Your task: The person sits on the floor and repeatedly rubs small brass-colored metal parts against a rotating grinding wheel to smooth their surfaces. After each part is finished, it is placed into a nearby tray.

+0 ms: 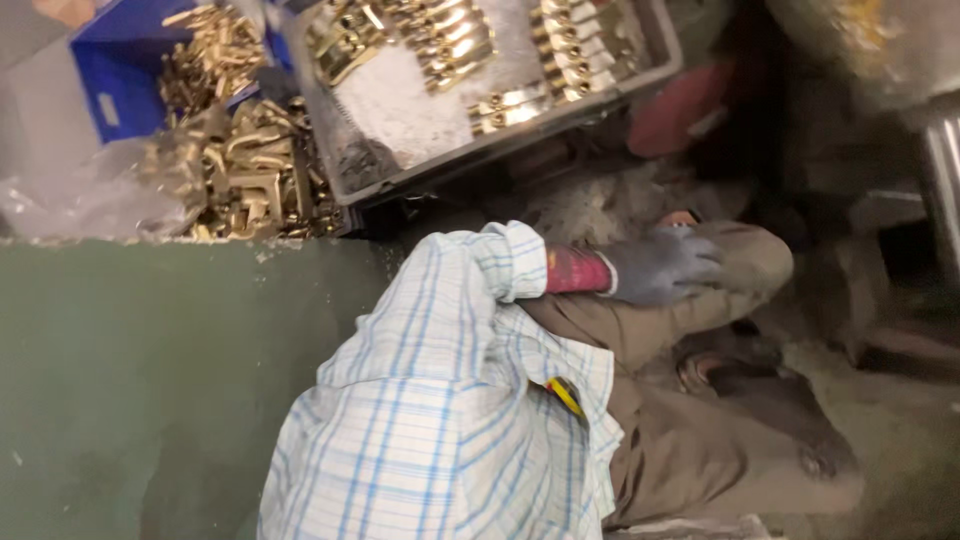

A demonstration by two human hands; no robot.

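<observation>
My left hand (pixel 660 265) wears a grey glove with a red cuff and lies on my knee in khaki trousers (pixel 750 255). It holds nothing. A blue and white checked sleeve (pixel 450 330) covers the arm up to the cuff. My right hand is out of view. Beyond the knee stands a grey plastic tray (pixel 400 185) with rows of shiny brass fittings (pixel 450 45) laid in it. The hand is well apart from the tray.
A loose heap of brass parts (pixel 250 170) lies left of the tray, spilling from a blue bin (pixel 120 60). Clear plastic sheet (pixel 70 205) lies beside it. A green surface (pixel 150 380) fills the lower left. A blurred red object (pixel 680 105) sits right of the tray. My sandalled foot (pixel 725 375) rests on a dusty floor.
</observation>
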